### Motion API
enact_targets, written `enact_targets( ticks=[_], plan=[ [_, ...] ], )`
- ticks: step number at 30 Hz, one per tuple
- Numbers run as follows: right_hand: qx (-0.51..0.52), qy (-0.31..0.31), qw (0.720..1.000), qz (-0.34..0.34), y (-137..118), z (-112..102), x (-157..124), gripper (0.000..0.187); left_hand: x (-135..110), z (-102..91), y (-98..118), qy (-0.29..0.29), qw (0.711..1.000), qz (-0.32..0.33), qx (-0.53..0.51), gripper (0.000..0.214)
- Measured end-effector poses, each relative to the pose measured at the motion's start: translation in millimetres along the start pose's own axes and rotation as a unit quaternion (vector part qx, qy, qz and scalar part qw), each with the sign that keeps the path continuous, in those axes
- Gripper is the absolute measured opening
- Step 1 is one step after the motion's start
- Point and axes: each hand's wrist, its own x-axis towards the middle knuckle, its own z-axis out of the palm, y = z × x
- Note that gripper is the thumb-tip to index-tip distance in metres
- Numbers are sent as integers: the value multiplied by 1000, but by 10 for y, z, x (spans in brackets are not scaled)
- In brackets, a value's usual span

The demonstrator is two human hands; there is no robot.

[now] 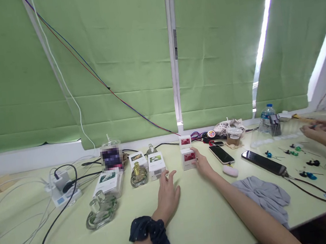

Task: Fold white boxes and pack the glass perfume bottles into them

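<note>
My right hand [204, 165] has its fingers on the top right and side of a small white box [188, 160] with a red picture, which stands upright on the table. A second white box [185, 141] with a red picture stands right behind it. My left hand [167, 195], fingers apart and holding nothing, hovers low over the table. Its fingertips are near the corner of a white box [156, 165] with a green picture. Left of that are a gold-capped glass perfume bottle [138, 175] and another white box [138, 158]. Nearer me lies a larger glass perfume bottle [101, 210].
A power strip [62, 192] with cables sits at the left. On the right lie two phones [221, 154], a grey cloth [261, 197] and small blue, green and black pieces [294, 151]. Another person's hands [317, 131] work at the far right, near a water bottle [267, 117].
</note>
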Motion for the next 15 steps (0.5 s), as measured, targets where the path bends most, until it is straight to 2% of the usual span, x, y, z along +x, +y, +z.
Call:
enact_targets(
  ticks=[4, 8, 12, 15],
  plan=[
    [-48, -8, 998, 34, 35, -6, 195, 69, -21, 5, -7, -24, 1000, 15, 8, 43],
    [-79, 2, 995, 67, 6, 100, 321, 74, -20, -19, 24, -49, 998, 31, 14, 40],
    [-30, 91, 994, 51, -85, 339, 317, 92, 1, -20, 42, -63, 997, 35, 9, 39],
    [-16, 147, 986, 79, -154, 519, 306, 97, 7, 4, 17, -73, 997, 36, 1, 38]
  ],
)
